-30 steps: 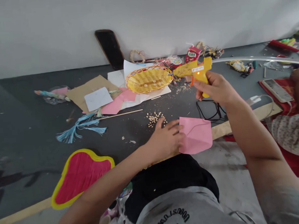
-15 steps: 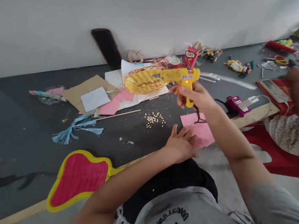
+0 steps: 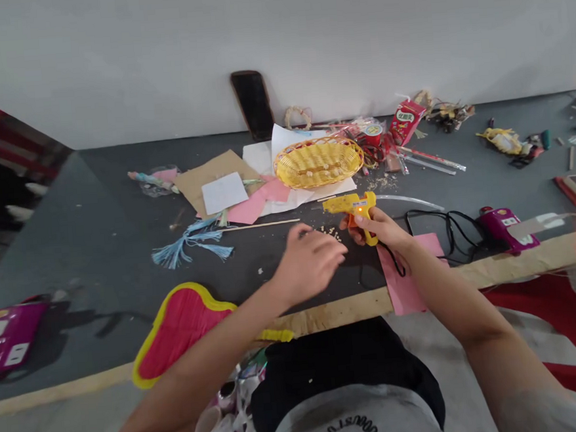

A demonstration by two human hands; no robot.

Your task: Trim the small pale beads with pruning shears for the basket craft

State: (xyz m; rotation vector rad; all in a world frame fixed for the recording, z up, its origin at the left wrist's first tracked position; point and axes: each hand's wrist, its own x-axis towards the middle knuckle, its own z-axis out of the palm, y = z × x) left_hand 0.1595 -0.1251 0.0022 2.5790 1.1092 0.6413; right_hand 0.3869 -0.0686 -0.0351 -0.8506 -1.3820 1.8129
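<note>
The yellow plastic glue gun [image 3: 349,203] was in the right hand [image 3: 383,228], which was clamped around its handle. It was held above the grey surface [image 3: 103,255], on the near side of the basket, and its tip pointed left. It had an orange trigger and a small orange light glowing on its side. A clear bendy stick [image 3: 410,199] poked out of its back, and a thin black cord [image 3: 394,258] hung from its handle.

The left hand [image 3: 308,265] was apart from the right one, loose and with bent fingers. It was near a scatter of tiny pale bits [image 3: 332,233].

The yellow oval woven basket [image 3: 318,152] sat behind, on white paper [image 3: 342,186], with a few small pale bits in it. A red drink box [image 3: 406,121] stood to its right; what was in it could not be seen.

A pale wooden strip [image 3: 341,312] ran along the near edge. A pink sheet of paper [image 3: 404,293] hung over that edge, partly under the right arm. A dark pink fan shape with a yellow rim [image 3: 187,325] stuck out past the edge on the left. Grey surface showed between it and a blue stringy tassel [image 3: 189,244].
</note>
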